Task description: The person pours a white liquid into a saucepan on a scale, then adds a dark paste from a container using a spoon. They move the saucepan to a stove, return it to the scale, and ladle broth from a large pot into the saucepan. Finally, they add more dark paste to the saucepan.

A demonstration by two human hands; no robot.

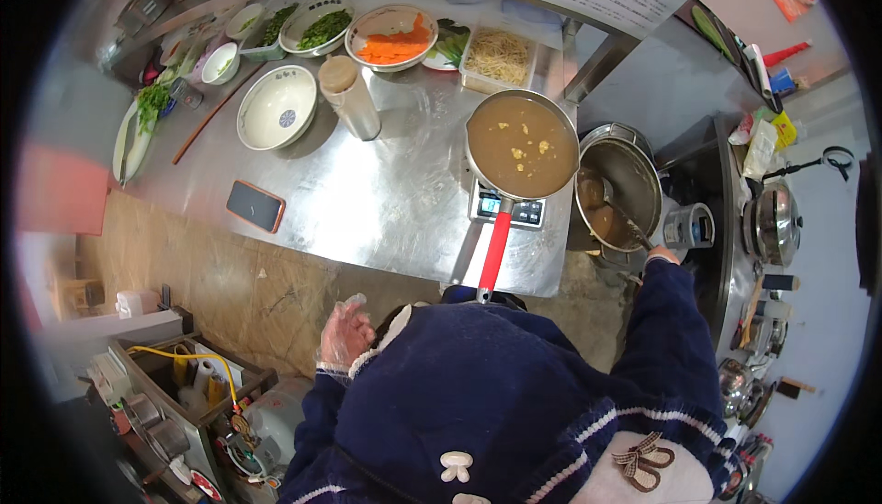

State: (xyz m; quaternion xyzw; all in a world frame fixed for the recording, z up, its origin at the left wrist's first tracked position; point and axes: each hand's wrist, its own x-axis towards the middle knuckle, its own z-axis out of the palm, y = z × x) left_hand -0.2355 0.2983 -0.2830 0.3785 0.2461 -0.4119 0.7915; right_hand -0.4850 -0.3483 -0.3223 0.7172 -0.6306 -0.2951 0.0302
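Observation:
My right hand [663, 254] grips the handle of a ladle [630, 221], whose bowl dips into brown broth in a deep metal pot [637, 173]. My left hand [346, 332], in a clear plastic glove, hangs beside my body with its fingers loosely curled and nothing seen in it. A saucepan of brown broth [522, 142] with yellowish bits rests on a digital kitchen scale [534, 214], its red handle [495, 252] pointing towards me. Left of it stand a capped squeeze bottle [351, 101] and an empty white bowl [275, 108].
Along the table's back are bowls of chopped greens [324, 28] and sliced carrot [391, 42], and a plastic tub of bean sprouts [499, 56]. A phone [255, 206] lies near the front edge. A gas cylinder [279, 411] stands lower left. Metal shelving overhangs the back.

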